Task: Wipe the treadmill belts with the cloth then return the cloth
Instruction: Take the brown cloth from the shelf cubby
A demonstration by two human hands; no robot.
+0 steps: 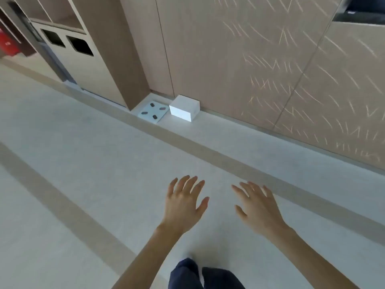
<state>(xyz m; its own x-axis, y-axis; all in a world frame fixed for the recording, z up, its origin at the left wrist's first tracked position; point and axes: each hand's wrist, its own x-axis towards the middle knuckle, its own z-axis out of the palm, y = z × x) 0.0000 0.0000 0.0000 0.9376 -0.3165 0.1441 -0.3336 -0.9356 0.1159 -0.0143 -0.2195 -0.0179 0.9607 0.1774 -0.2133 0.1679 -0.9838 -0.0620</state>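
My left hand [184, 202] and my right hand [257, 206] are stretched out in front of me above a pale floor, palms down, fingers spread, holding nothing. No cloth and no treadmill belt shows in this view. My dark blue trouser legs [204, 276] appear at the bottom edge.
A wood-panelled wall [260, 59] runs along the right. At its foot sit a white box [184, 108] and a white bathroom scale [153, 112]. A cabinet with two dark bin openings [68, 42] stands at the upper left. Beige stripes cross the floor [83, 155].
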